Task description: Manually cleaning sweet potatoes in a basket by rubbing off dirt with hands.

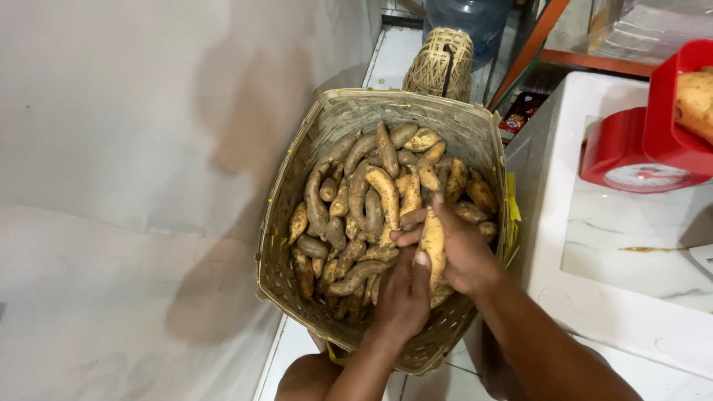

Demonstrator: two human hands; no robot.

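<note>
Both our left hand [401, 293] and right hand [460, 249] clasp one sweet potato [433, 245] over the woven basket [297, 186]; we judge a loose grip would drop it onto the heaped tubers [356, 200], bruising the skins.

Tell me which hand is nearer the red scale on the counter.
Right. The right hand holds a sweet potato over the basket at the side toward the red scale; the left hand, also on it, is farther away.

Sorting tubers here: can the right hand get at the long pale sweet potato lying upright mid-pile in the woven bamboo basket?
Probably not right away: the right hand is shut on another sweet potato, though the long pale sweet potato lies uncovered on top.
</note>
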